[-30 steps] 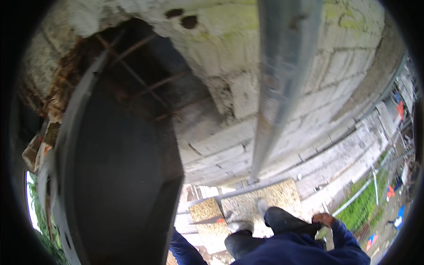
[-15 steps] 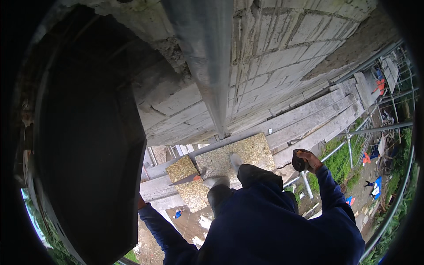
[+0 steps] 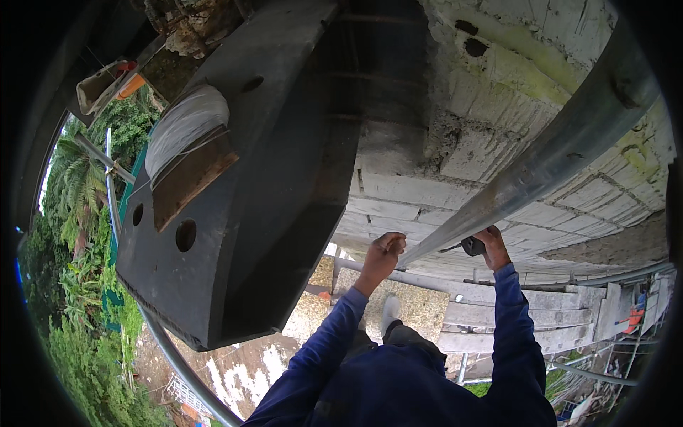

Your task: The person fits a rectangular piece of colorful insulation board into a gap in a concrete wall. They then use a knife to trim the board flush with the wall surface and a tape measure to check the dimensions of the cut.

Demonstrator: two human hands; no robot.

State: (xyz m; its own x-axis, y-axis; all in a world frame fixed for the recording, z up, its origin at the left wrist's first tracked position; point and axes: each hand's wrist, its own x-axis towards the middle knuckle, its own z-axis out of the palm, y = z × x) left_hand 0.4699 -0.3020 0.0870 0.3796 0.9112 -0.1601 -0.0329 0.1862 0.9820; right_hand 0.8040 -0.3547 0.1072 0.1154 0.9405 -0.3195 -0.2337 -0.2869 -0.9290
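Observation:
My right hand [image 3: 495, 249] is closed round a small black tape measure [image 3: 472, 246], just beside the lower part of a grey metal pipe [image 3: 530, 167]. A short dark strip sticks out from the tape measure toward the pipe. On the pipe's other side my left hand [image 3: 383, 262] is raised with its fingers curled together; what they pinch, if anything, is too small to make out. Left of that hand hangs a large dark steel beam [image 3: 249, 213] with round holes. White string [image 3: 192, 121] wound on a wooden piece [image 3: 192, 178] rests against the beam.
A pale block wall [image 3: 455, 192] rises ahead. My boot [image 3: 390, 309] stands on a speckled board [image 3: 420, 313] high above the ground. Grey planks [image 3: 519, 315] run off to the right, and a curved-looking scaffold rail [image 3: 181, 370] passes at the lower left.
My view has turned left, bringing the beam's holed face and string into sight. My left hand has come away from the beam; my right hand has moved inward to the pipe with the tape measure.

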